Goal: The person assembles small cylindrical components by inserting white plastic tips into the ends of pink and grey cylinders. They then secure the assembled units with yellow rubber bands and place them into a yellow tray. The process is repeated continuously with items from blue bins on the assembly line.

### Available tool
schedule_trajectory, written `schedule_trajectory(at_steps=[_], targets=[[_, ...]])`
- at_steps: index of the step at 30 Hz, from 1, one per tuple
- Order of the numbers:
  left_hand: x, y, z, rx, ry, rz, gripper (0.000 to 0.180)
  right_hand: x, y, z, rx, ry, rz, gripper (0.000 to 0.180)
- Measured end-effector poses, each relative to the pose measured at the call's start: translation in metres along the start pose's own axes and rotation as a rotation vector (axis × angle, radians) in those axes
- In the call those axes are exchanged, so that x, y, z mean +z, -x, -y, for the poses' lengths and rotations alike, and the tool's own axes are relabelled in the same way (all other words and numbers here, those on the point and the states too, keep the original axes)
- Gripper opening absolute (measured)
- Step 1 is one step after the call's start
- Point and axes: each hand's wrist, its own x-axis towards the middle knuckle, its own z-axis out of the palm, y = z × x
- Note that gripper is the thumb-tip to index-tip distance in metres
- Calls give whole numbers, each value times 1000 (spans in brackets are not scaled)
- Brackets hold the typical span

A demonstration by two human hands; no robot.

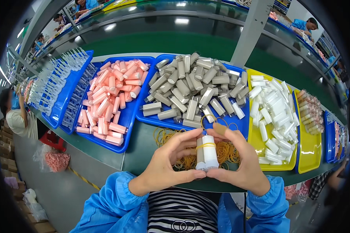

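My left hand (161, 165) and my right hand (243, 161) meet in front of me, closed around a small bundle of plastic tubes (210, 156). A white tube and a grey tube show side by side in it, with pale flared ends toward me. Around its middle runs a yellow rubber band (205, 146). Thumbs press at the near end while fingers curl over the far end. Whether more tubes sit behind is hidden. A tan cover (220, 129) shows on one right fingertip. Beneath the hands lies a pile of yellow rubber bands (228, 153).
Across the green table (138, 155), blue trays hold pink tubes (114, 83) and grey tubes (190, 83). A yellow tray (257, 144) carries white tubes (278, 106). Clear stemmed parts (56, 77) fill trays at left; banded bundles (309, 110) stand at right. Other people work nearby.
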Motion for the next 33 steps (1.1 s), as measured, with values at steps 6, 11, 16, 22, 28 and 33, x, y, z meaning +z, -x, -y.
schedule_trajectory(at_steps=[6, 11, 16, 22, 28, 33], targets=[[-1, 5, -3, -21, -86, -64, 80, 2, -1, 1, 5, 0, 60, 80], [0, 4, 3, -66, -67, -94, 76, 8, 4, -12, 90, -153, 52, 80], [-1, 4, 3, -100, -82, -132, 74, 2, 5, -15, 182, -401, 90, 77], [1, 6, 5, -116, -70, -151, 73, 4, 5, -13, 167, -364, 135, 69], [4, 6, 9, -66, -125, -180, 72, 7, 5, -15, 240, -384, 107, 61], [6, 4, 16, 54, -354, -215, 75, 17, 4, -7, 35, -52, 27, 57]])
